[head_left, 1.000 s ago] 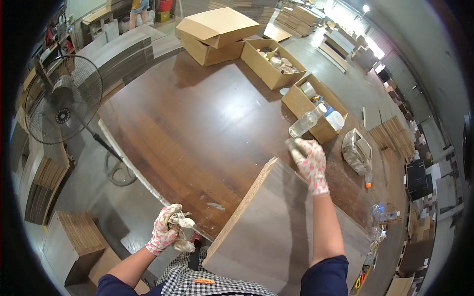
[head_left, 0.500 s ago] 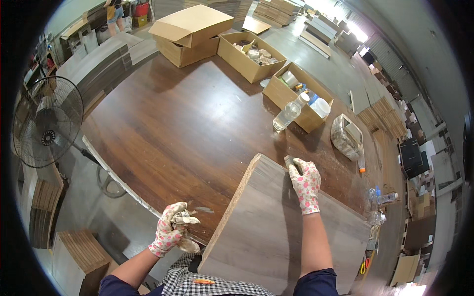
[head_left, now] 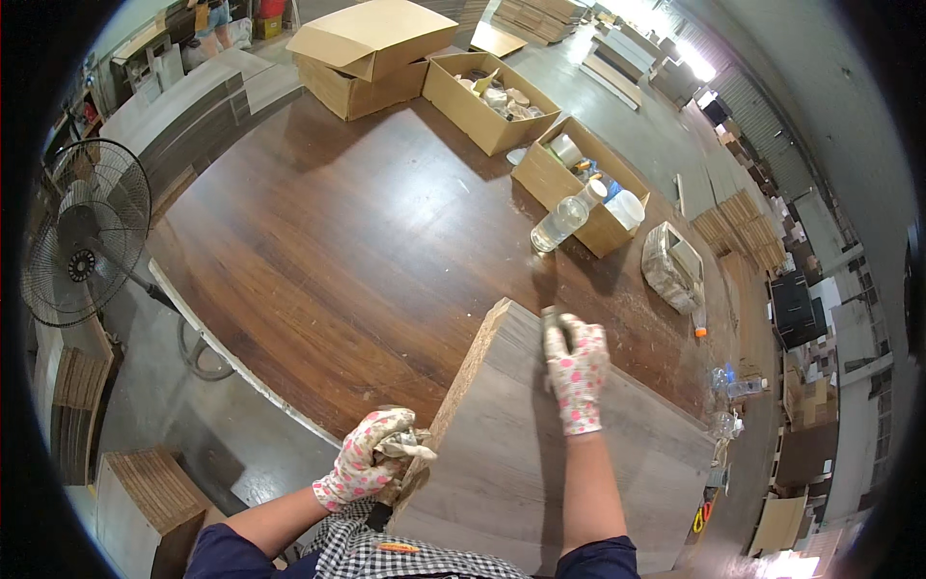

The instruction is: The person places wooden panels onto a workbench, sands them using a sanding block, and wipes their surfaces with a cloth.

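A grey wood-grain board [head_left: 484, 454] with a raw chipboard edge lies at a slant on the brown wooden table [head_left: 309, 261]. My right hand [head_left: 579, 376], in a white glove with pink spots, is over the board's far edge. Its fingers are closed on a small dark block [head_left: 550, 320], mostly hidden by the hand. Near the board's left edge, my left hand [head_left: 365, 461], gloved the same way, is closed around a crumpled, stained whitish rag [head_left: 407, 450]. A loose end of the rag sticks out toward the board.
A clear bottle [head_left: 561, 224] stands by an open carton of supplies [head_left: 603, 239]. Behind are another open carton [head_left: 487, 135] and a lidded box [head_left: 362, 92]. A plastic-wrapped bundle [head_left: 667, 270] sits at right. A black fan [head_left: 87, 232] stands at left, above stacked boards [head_left: 154, 492].
My right hand has slid left along the board's far edge with the block. My left hand has moved right with the rag, up to the board's left edge.
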A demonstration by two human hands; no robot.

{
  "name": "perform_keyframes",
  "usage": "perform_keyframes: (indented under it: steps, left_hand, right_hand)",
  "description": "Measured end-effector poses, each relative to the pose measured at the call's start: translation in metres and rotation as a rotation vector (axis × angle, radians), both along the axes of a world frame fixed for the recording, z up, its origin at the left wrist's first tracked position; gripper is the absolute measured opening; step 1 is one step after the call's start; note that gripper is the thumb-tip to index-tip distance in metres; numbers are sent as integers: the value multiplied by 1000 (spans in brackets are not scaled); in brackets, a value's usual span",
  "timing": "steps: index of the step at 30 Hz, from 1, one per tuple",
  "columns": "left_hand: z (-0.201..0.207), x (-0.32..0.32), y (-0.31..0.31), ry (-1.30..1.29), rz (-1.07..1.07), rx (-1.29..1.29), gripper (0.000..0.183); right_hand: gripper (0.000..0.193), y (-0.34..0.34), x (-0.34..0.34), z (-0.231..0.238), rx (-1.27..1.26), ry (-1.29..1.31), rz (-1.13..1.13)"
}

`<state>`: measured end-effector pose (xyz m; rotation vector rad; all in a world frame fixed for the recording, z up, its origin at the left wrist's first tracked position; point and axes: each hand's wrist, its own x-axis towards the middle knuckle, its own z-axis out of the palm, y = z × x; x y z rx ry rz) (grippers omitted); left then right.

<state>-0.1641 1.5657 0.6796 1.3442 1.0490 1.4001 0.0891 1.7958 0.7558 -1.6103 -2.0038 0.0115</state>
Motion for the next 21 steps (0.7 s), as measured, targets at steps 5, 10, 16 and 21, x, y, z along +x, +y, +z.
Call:
perform_keyframes:
  steps: [5,10,16,21]
  left_hand:
    - [-3,10,4,109,2,89,57]
    - [-4,14,7,89,-71,25,63]
    - [0,10,11,79,-90,99,59]
    - [8,10,10,105,-64,58,54]
  right_hand:
    - [27,-5,-9,12,-145,390,102]
    - [33,-7,-4,22,-18,-40,-244]
    - [24,-9,5,6,-88,395,55]
    - [31,-16,-2,27,-15,-32,-133]
